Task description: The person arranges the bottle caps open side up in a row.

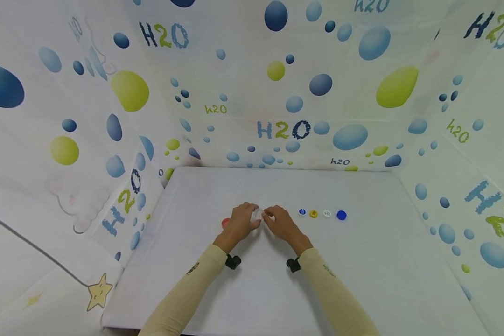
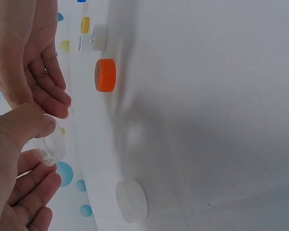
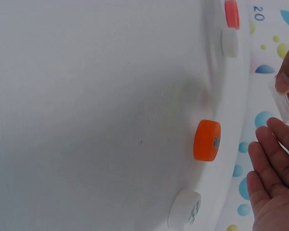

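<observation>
Near the middle of the table, my left hand [image 1: 238, 223] pinches a clear round plastic cap [image 1: 256, 214]. Its thumb presses on the cap's near side in the left wrist view, with the other fingers behind and below it. My right hand [image 1: 280, 223] is on the cap's other side, fingertips right at its rim. In the right wrist view the fingers [image 3: 267, 168] of that hand are extended and only slightly bent. Below the hands, an orange cap [image 2: 106, 75] and a plain white cap [image 2: 132, 202] rest on the table, both hidden in the head view.
A red cap [image 1: 225, 223] lies just left of my left hand. Right of my hands runs a row: a blue-and-white cap [image 1: 302, 212], a yellow cap [image 1: 313, 213], a white printed cap [image 1: 327, 213] and a blue cap [image 1: 341, 215]. Patterned cloth walls [image 1: 243, 84] enclose the white table [image 1: 361, 280].
</observation>
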